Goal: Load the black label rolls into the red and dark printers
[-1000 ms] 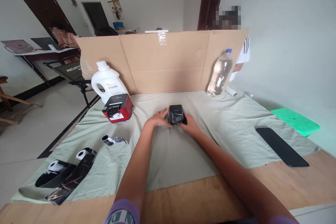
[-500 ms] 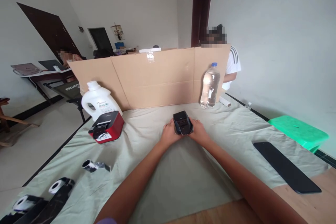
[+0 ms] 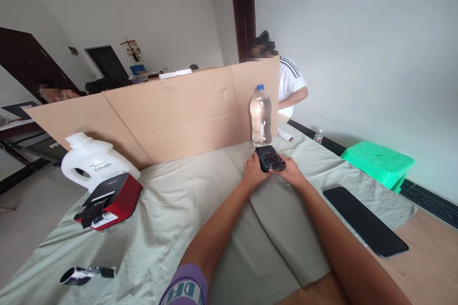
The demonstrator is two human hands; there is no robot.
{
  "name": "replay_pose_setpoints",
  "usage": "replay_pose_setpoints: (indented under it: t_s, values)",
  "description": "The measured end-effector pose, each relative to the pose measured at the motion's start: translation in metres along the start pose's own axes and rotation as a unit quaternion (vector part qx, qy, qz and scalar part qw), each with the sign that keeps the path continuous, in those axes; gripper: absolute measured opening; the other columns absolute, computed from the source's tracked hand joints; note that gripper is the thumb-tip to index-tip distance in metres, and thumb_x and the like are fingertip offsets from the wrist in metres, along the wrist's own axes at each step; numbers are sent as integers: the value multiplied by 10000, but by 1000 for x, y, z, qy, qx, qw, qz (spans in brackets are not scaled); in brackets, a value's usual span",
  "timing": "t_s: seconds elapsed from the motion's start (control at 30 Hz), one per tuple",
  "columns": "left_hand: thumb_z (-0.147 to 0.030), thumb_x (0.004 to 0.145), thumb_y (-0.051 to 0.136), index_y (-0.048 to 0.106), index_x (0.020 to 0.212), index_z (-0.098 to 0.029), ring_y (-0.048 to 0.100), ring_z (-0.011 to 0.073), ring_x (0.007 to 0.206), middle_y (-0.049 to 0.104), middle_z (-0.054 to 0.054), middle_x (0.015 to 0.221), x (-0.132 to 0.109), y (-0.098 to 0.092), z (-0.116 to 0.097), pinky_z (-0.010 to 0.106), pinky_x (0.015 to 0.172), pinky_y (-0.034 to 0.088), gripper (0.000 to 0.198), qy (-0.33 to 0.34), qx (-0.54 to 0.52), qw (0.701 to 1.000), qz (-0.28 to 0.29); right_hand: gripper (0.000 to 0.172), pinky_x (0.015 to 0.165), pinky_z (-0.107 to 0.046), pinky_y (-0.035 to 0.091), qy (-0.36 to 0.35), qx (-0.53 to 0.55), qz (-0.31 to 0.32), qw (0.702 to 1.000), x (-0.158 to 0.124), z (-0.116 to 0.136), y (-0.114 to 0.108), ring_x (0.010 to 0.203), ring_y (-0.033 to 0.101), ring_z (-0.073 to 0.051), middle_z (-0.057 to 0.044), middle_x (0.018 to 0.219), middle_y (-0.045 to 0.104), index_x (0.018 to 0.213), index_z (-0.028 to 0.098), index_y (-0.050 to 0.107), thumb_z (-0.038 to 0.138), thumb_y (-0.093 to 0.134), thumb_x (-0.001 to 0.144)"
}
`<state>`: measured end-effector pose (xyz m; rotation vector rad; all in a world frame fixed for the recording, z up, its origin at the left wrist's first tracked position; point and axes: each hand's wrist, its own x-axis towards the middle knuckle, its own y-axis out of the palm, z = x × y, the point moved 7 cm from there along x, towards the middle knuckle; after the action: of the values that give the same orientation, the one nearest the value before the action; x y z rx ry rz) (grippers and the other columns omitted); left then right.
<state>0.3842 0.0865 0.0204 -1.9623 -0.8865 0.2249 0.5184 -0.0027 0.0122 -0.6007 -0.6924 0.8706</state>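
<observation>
A small black label printer (image 3: 266,152) with a dark strip at its front sits between my hands on the cloth, just in front of a large clear bottle (image 3: 261,119) with a blue cap. My left hand (image 3: 254,171) is closed on its left side, and my right hand (image 3: 291,170) grips the right side. Off to the left stands a red and black label printer (image 3: 129,195) with a black strip hanging from its front. A white jug (image 3: 103,159) with a handle is right behind it.
A cardboard panel (image 3: 186,109) stands across the table's back, and a person (image 3: 291,81) is behind its right end. On the cloth (image 3: 171,205) lie a black slab (image 3: 365,221), a white tube (image 3: 285,134) and a curled black strip (image 3: 77,275). A green stool (image 3: 379,159) is at right.
Both hands have moved the black label printer rightward, close to the bottle. My view has turned right, so the rolls at lower left are out of sight. A crease now crosses the cloth.
</observation>
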Motion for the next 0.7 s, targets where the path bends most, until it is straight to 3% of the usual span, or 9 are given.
replay_pose_setpoints:
  t_s: [0.17,0.3,0.4,0.47,0.5,0.6,0.67,0.7]
  values:
    - [-577,741,705,242,1553,-249,295,374,1490,384,177,1575,7,8,3,564,1201,160,991,3,20,999,27,747,1027,-566,386,38,-45,5,998,3,-9,1,1208,521,-409,-105,1141,728,1412,218,556,440,737,722]
    - [-613,785,645,166,1587,-223,196,354,1535,325,182,1616,0,18,7,581,1217,111,1012,3,25,999,36,771,1043,-561,386,46,-58,20,997,3,-9,2,1236,523,-404,-109,1174,721,1456,228,515,410,724,737]
    - [-602,811,619,160,1597,-174,184,317,1546,292,179,1633,-16,7,20,545,1245,80,1006,8,34,998,45,818,1052,-558,385,53,-81,47,994,0,-10,-1,1284,509,-399,-142,1214,699,1528,199,416,410,669,779]
    - [-548,849,595,192,1594,-145,196,294,1546,307,174,1627,-34,-31,44,501,1260,78,938,-7,50,999,19,834,1051,-557,384,46,-113,80,989,-1,-8,-4,1297,516,-387,-164,1242,682,1568,191,333,347,621,800]
    - [-511,870,580,214,1590,-133,202,289,1545,325,174,1618,-46,-62,63,481,1264,87,891,-25,60,998,-11,844,1041,-561,388,48,-136,94,985,-2,-7,-7,1288,529,-387,-178,1251,676,1578,189,303,313,605,799]
    - [-436,910,549,246,1581,-114,184,319,1544,353,182,1603,-106,-189,136,512,1255,117,804,-103,84,979,-156,892,978,-562,415,78,-213,109,968,-3,6,-21,1276,534,-427,-263,1299,632,1584,128,259,299,618,785]
    - [-439,922,544,316,1557,-139,174,331,1545,361,174,1602,-166,-279,188,533,1249,126,738,-169,107,938,-285,950,957,-591,399,68,-254,61,963,-4,37,-30,1333,442,-492,-316,1440,501,1590,95,218,391,646,796]
    - [-449,927,538,336,1547,-147,167,340,1546,365,165,1602,-196,-314,213,548,1243,134,718,-201,110,917,-327,1002,964,-618,376,42,-266,26,963,-5,61,-30,1355,388,-520,-309,1518,415,1599,107,181,444,664,789]
